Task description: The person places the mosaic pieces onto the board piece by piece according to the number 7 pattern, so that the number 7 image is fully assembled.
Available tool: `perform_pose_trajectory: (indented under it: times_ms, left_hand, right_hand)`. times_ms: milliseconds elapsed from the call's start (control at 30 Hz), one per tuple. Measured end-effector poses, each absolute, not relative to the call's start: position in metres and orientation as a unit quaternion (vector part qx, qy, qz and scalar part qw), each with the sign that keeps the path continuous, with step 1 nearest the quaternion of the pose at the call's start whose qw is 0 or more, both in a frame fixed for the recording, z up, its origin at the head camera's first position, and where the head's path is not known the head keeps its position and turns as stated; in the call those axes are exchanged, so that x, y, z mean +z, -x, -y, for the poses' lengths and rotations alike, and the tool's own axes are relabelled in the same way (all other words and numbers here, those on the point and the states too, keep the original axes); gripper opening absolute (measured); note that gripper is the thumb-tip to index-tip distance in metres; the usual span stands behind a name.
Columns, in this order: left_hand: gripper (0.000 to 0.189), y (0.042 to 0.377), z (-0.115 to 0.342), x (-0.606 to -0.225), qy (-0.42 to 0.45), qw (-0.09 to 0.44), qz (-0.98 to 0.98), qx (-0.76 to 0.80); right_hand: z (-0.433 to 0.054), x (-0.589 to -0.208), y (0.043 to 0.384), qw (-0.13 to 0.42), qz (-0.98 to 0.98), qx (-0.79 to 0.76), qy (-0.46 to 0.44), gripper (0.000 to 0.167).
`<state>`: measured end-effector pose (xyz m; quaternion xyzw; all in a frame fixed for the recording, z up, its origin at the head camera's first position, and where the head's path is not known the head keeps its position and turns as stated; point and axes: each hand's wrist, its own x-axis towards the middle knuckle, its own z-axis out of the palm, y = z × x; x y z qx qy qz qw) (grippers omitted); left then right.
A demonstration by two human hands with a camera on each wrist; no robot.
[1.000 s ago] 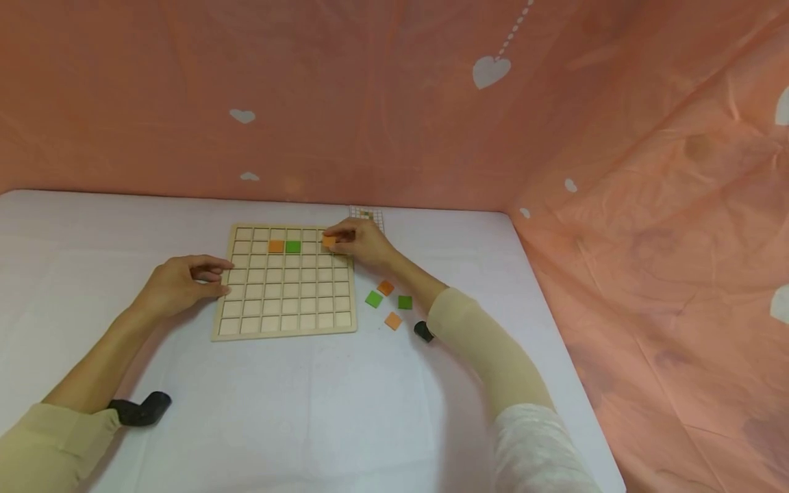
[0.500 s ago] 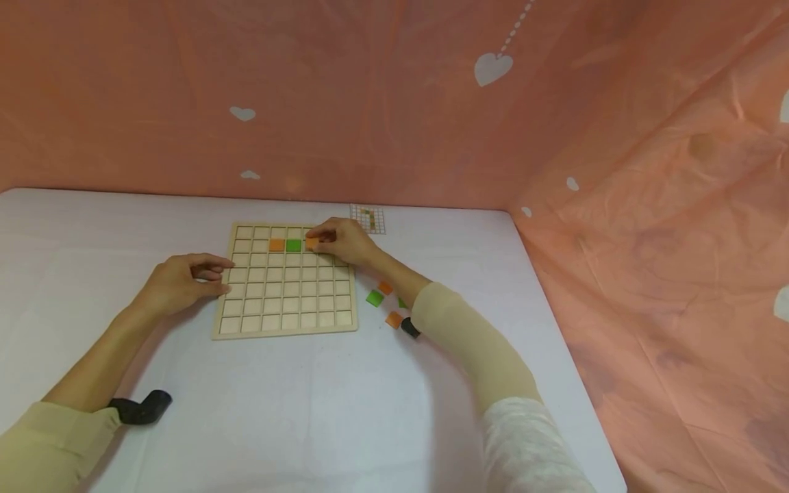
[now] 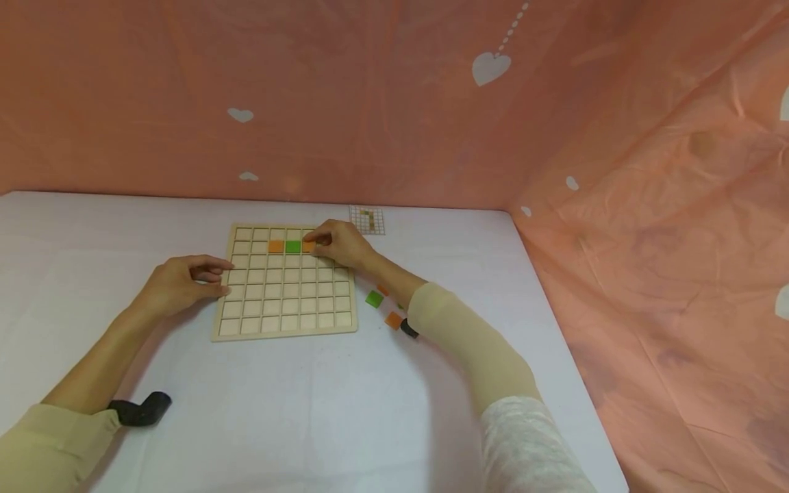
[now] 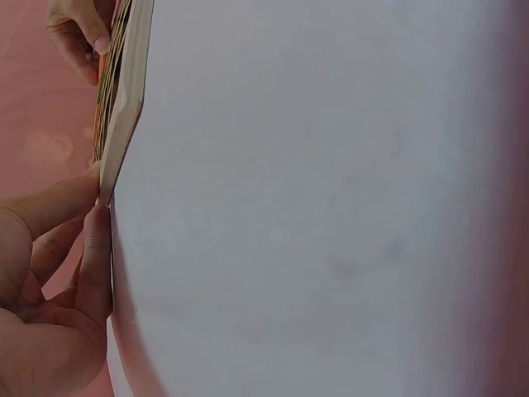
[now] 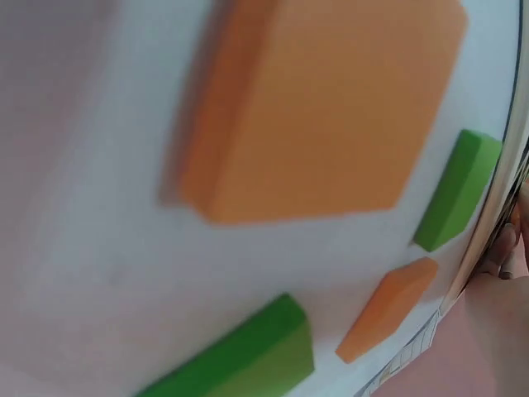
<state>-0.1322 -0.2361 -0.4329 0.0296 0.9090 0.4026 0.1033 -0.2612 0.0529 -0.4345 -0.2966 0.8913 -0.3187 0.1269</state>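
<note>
A pale wooden grid board (image 3: 283, 294) lies on the white table. In its second row from the back sit an orange tile (image 3: 276, 246) and, directly right of it, a green tile (image 3: 292, 246). My right hand (image 3: 345, 243) pinches another orange tile (image 3: 307, 247) between thumb and fingers, at the cell just right of the green one. My fingers partly cover that tile. My left hand (image 3: 175, 284) touches the board's left edge with extended fingers and thumb; the left wrist view shows these fingers (image 4: 95, 256) right against the edge.
Loose tiles lie right of the board: a green one (image 3: 374, 298), an orange one (image 3: 393, 320), and others partly behind my right forearm. A card with a printed grid (image 3: 367, 220) lies behind them. A pink cloth (image 3: 394, 137) hangs along the table's back.
My right hand has moved left along the second row with the orange tile, bringing it beside the green tile and lower. The printed card is now more visible. My left hand stays put.
</note>
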Motion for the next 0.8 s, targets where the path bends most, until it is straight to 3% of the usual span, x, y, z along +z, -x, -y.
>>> perform_pose_trajectory:
  times_ms: [333,800]
  left_hand:
    - [0.05,0.133,0.236,-0.432,-0.035,0.1,-0.91,0.4]
    - [0.051,0.135,0.238,-0.434,-0.027,0.109,-0.908,0.404]
  right_hand:
    - [-0.06,-0.439,0.264,0.152,-0.874,-0.368,0.278,0.034]
    - [-0.099,-0.428,0.249,0.158,-0.827,-0.475,0.256,0.026]
